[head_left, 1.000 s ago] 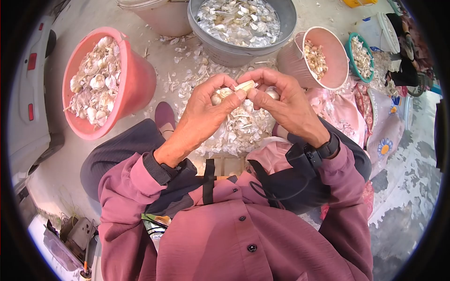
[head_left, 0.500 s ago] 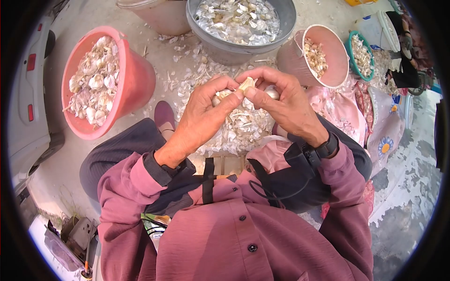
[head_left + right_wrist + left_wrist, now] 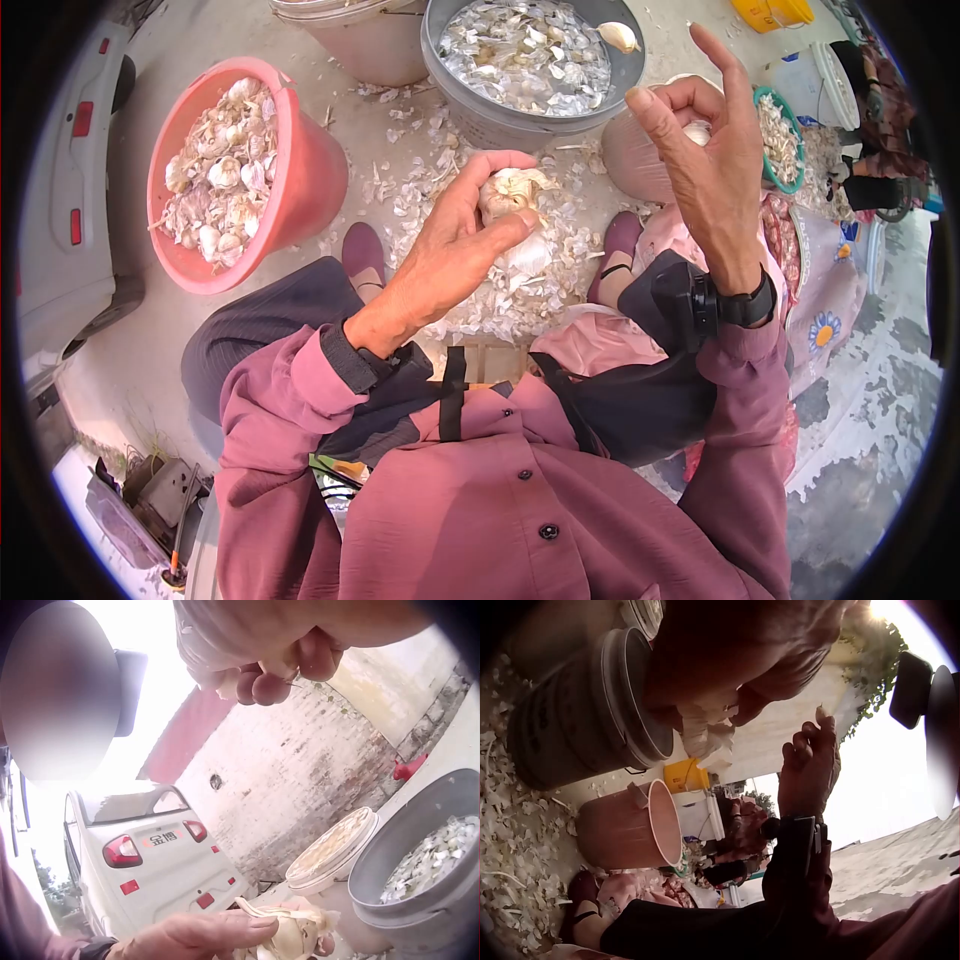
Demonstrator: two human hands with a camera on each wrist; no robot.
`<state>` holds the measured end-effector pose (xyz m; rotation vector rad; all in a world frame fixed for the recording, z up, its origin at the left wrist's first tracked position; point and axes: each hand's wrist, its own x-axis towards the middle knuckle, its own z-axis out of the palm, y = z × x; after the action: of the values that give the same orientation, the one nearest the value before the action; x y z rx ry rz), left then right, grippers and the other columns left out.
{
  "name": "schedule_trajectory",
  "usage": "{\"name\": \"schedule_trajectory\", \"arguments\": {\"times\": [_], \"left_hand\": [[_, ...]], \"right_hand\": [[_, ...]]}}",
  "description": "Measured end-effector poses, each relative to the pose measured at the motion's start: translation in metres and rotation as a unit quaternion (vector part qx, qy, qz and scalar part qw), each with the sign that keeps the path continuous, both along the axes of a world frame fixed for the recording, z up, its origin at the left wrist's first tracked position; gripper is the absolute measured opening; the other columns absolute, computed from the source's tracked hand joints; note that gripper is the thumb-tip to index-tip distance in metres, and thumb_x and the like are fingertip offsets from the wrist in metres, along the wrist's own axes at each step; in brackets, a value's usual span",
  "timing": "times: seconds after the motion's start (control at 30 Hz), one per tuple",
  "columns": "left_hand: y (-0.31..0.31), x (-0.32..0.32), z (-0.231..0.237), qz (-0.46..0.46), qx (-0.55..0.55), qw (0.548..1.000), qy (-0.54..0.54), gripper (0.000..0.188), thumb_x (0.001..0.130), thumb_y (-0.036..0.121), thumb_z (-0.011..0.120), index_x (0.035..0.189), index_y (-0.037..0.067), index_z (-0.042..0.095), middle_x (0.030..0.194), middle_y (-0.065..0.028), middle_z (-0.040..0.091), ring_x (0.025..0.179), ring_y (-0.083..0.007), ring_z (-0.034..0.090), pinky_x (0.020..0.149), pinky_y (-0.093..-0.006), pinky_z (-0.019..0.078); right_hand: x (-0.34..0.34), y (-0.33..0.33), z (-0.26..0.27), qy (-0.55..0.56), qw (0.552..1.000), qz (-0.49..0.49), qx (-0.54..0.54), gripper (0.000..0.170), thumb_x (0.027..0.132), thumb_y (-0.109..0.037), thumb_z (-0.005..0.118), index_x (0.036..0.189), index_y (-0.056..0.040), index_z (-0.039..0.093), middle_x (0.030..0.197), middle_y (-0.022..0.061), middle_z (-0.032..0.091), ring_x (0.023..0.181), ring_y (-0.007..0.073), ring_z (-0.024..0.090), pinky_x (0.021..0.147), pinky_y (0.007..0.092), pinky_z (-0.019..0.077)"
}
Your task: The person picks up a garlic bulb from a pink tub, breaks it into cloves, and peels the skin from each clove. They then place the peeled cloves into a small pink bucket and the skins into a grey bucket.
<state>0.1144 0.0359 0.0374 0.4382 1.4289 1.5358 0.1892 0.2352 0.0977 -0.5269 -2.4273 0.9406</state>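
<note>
My left hand (image 3: 450, 235) grips a partly peeled garlic bulb (image 3: 510, 195) between thumb and fingers, its papery skin loose at the top. In the right wrist view, that bulb (image 3: 296, 934) shows torn skin and bare cloves. Raised at the right, my right hand (image 3: 715, 160) has its thumb and index finger spread apart. Its other fingers curl round a whitish piece of garlic (image 3: 697, 132), mostly hidden by the hand. A single pale garlic clove (image 3: 619, 37) is in the air by the rim of the grey bucket (image 3: 500, 122), apart from my fingers in the head view.
The grey bucket holds cloves and skins in water. A red bucket (image 3: 325, 180) of garlic bulbs stands left, a pink bucket (image 3: 640, 160) right, with a teal basket (image 3: 800, 170) beyond. Skins (image 3: 500, 300) litter the ground between the feet. A white vehicle (image 3: 157, 862) is parked at the left.
Both hands were together, pinching a clove between them. Now they have parted: the right hand has swung up and right and let go of the clove; the left keeps the bulb.
</note>
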Motion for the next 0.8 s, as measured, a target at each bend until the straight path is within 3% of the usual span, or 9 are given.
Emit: {"name": "schedule_trajectory", "arguments": {"times": [0.1,0.17,0.23,0.33,0.47,0.53,0.57,0.63,0.8], "left_hand": [[-0.001,0.000,-0.003,-0.003,0.040,0.999,0.004,0.045,0.089,0.011,0.057,0.131,0.006,0.043,0.115,-0.0032,0.049,0.104,-0.0098,0.045,0.090,-0.0270,0.0389],[-0.001,0.001,-0.009,-0.008,0.053,0.999,0.007,0.046,0.090,0.012,0.056,0.133,0.005,0.042,0.116,-0.0034,0.049,0.106,-0.0106,0.046,0.092,-0.0280,0.0390],[0.000,0.003,-0.017,-0.008,0.077,0.982,0.172,0.045,0.090,0.015,0.056,0.131,0.002,0.042,0.106,-0.0108,0.054,0.090,-0.0181,0.051,0.077,-0.0286,0.0428],[-0.001,0.003,-0.015,-0.034,0.067,0.972,0.224,0.050,0.095,0.028,0.056,0.135,0.002,0.041,0.121,-0.0060,0.050,0.110,-0.0105,0.046,0.094,-0.0270,0.0394],[0.002,0.008,-0.007,0.000,0.059,0.950,0.308,0.043,0.096,0.026,0.054,0.129,0.001,0.043,0.108,-0.0122,0.056,0.095,-0.0189,0.053,0.079,-0.0304,0.0440],[0.003,0.008,-0.002,0.033,0.126,0.991,0.019,0.041,0.098,0.028,0.053,0.129,0.003,0.044,0.107,-0.0075,0.058,0.095,-0.0128,0.055,0.077,-0.0270,0.0458],[0.003,0.008,0.002,0.033,0.124,0.992,0.016,0.041,0.098,0.028,0.053,0.129,0.003,0.044,0.107,-0.0075,0.058,0.095,-0.0128,0.055,0.077,-0.0270,0.0458],[0.004,0.004,0.011,0.061,0.155,0.966,-0.197,0.040,0.098,0.029,0.053,0.128,0.004,0.046,0.106,-0.0031,0.058,0.093,-0.0077,0.056,0.076,-0.0229,0.0476],[0.004,-0.011,0.010,0.069,0.202,0.945,-0.250,0.041,0.097,0.028,0.053,0.129,0.004,0.047,0.112,-0.0023,0.059,0.101,-0.0123,0.056,0.088,-0.0288,0.0461]], "right_hand": [[0.009,-0.023,-0.004,-0.011,0.984,0.118,-0.136,0.036,0.084,-0.017,0.072,0.115,-0.0024,0.059,0.087,0.0035,0.059,0.068,0.0071,0.053,0.060,0.0217,0.0428],[0.011,-0.030,-0.023,0.000,0.971,0.223,-0.084,0.033,0.080,-0.014,0.072,0.110,-0.0030,0.062,0.076,0.0028,0.056,0.063,0.0108,0.053,0.057,0.0243,0.0429],[0.012,-0.044,-0.032,-0.014,0.975,0.202,-0.092,0.029,0.080,-0.014,0.072,0.106,-0.0035,0.063,0.074,0.0035,0.056,0.063,0.0125,0.053,0.057,0.0254,0.0435],[0.014,-0.047,-0.048,-0.001,0.983,0.157,-0.098,0.021,0.080,-0.012,0.070,0.099,-0.0044,0.065,0.074,0.0050,0.056,0.063,0.0149,0.054,0.057,0.0269,0.0439],[0.015,-0.054,-0.040,0.058,0.989,0.108,-0.083,0.012,0.085,-0.013,0.067,0.091,-0.0028,0.066,0.075,0.0064,0.058,0.064,0.0146,0.055,0.057,0.0279,0.0440],[0.017,-0.059,-0.039,0.086,0.981,0.100,-0.143,0.015,0.089,-0.018,0.065,0.091,-0.0026,0.065,0.076,0.0053,0.057,0.065,0.0128,0.057,0.058,0.0259,0.0449],[0.018,-0.062,-0.038,0.083,0.981,0.099,-0.145,0.015,0.089,-0.018,0.065,0.091,-0.0026,0.065,0.076,0.0053,0.057,0.065,0.0128,0.057,0.058,0.0259,0.0449],[0.013,-0.066,-0.035,0.112,0.950,0.123,-0.266,0.019,0.092,-0.021,0.062,0.092,-0.0021,0.065,0.081,0.0049,0.056,0.068,0.0103,0.056,0.060,0.0232,0.0458],[0.008,-0.064,-0.036,0.143,0.915,0.177,-0.332,0.022,0.094,-0.023,0.059,0.095,-0.0020,0.063,0.090,0.0050,0.054,0.070,0.0084,0.054,0.064,0.0212,0.0464]]}}
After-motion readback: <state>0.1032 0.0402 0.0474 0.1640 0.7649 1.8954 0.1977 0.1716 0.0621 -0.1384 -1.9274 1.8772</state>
